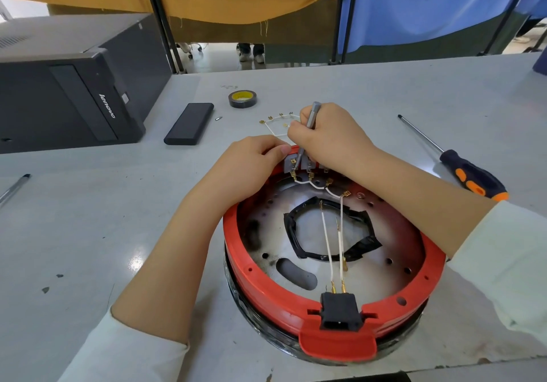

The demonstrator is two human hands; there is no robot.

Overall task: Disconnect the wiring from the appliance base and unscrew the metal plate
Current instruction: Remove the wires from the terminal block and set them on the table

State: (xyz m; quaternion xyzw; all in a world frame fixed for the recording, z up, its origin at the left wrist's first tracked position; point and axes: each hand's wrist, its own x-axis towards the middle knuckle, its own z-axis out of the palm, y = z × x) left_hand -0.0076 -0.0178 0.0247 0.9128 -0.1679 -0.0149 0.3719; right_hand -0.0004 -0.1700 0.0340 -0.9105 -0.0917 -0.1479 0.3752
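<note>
The red appliance base (299,307) sits upside down on the grey tabletop (88,233) right in front of me, its black power socket (340,312) clipped into the near rim. Inside it lies the round metal plate (393,233), with black tape around its centre opening. Two white wires (327,239) run from the socket's brass terminals across the plate, their far ends loose.

At the far rim, my right hand (331,135) is curled around a slim grey precision screwdriver (309,127), holding it nearly upright with the tip down on the small grey terminal block (291,165). My left hand (251,159) rests on the rim just beside it, thumb and fingers pinching at the block's left edge; I cannot tell how firmly they hold. Short white jumper wires (316,186) with brass connectors loop beneath the block.

Beyond my hands, a detached white wire harness (276,125) with brass connectors lies on the tabletop, and further back a roll of black tape (242,99). A flat black case (189,124) lies to the left of it with a small screwdriver bit (218,118) just beside it, near a black Lenovo computer tower (68,100) lying on its side. A long screwdriver with a black-and-orange handle (470,174) lies to my right, and a pen (13,189) at the far left.
</note>
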